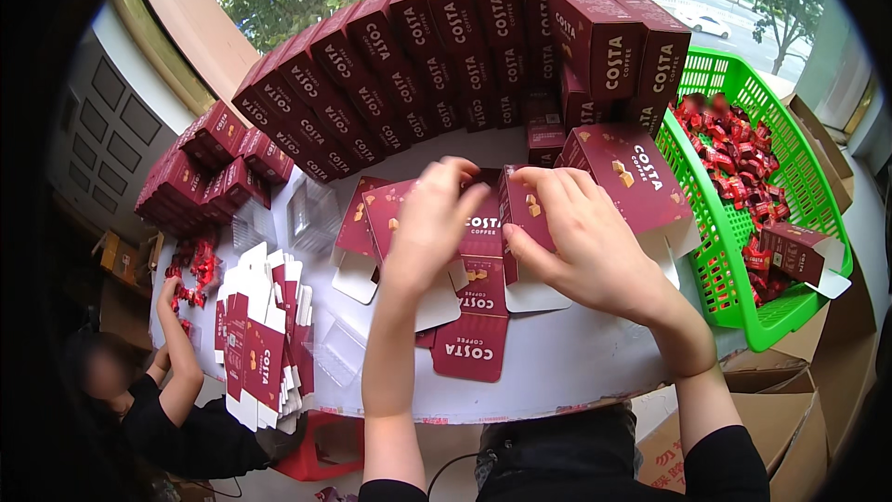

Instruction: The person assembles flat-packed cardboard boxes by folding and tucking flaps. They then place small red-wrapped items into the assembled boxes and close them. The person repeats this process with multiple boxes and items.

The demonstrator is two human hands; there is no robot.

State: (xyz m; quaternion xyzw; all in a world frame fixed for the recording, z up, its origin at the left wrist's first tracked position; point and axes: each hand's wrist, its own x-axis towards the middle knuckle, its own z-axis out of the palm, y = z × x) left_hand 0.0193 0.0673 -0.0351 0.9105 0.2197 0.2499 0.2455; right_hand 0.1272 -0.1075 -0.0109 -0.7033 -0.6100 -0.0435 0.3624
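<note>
Gripping a dark red carton [502, 223] between them, left hand [429, 223] and right hand [581, 242] fingers clamp its opposite sides.

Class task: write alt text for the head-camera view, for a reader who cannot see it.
Two bare hands, left hand and right hand, fold a dark red carton over a white table. Finished cartons stand stacked behind; a green basket of red-wrapped sweets sits to the right.

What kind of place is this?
Probably a small packing workshop: both hands fold a dark red carton, finished boxes are stacked behind, and a green basket holds wrapped sweets.
</note>
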